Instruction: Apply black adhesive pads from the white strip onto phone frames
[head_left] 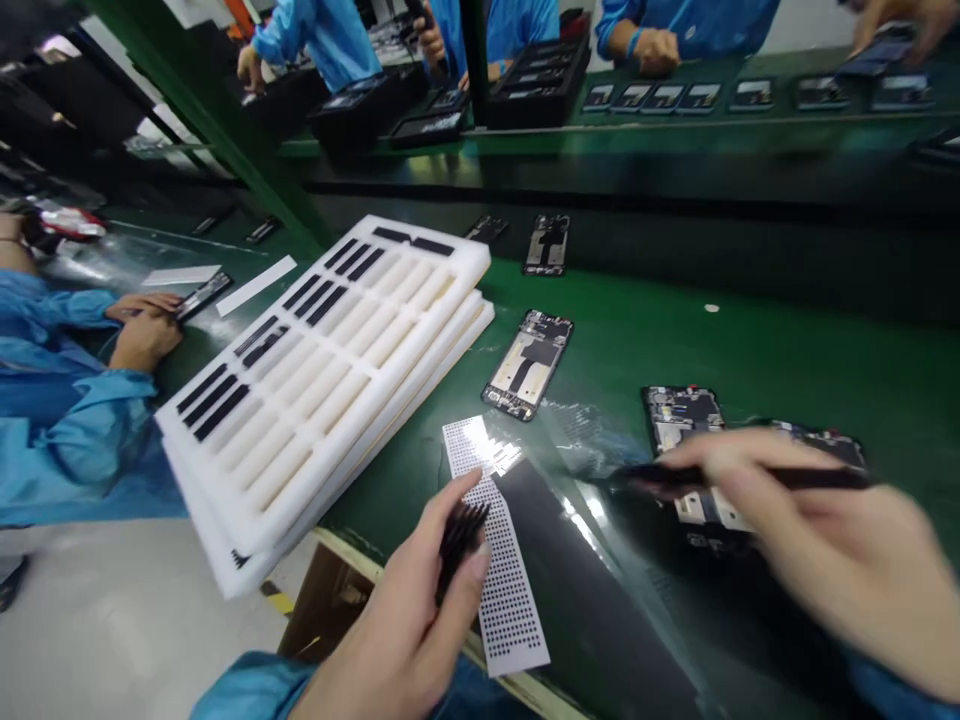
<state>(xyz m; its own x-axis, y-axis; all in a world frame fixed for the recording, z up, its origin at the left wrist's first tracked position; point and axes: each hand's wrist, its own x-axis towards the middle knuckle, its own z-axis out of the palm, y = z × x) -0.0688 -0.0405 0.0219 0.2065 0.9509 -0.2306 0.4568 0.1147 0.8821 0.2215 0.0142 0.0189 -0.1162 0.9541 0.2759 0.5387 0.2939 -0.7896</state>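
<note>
My left hand [420, 600] is closed around a small black brush [461, 535], its bristles pointing up and to the right. Just beside it lies a white sheet with rows of black dots [510, 590], partly covered by my fingers. In my right hand [832, 550] is a dark, slim tool, apparently black tweezers [780, 478], blurred and pointing left. Beneath that hand is an opened phone with bare circuit board [679, 410], partly hidden. Another opened phone [825, 440] shows behind my fingers. Between both hands lies clear plastic film over a dark strip [577, 570].
White foam trays [420, 290] are stacked at left, some slots holding black parts. More opened phones [529, 365] lie on the green bench [622, 320]. A green post [217, 120] rises behind the trays. Co-workers in blue sleeves [67, 400] work at left and across the bench.
</note>
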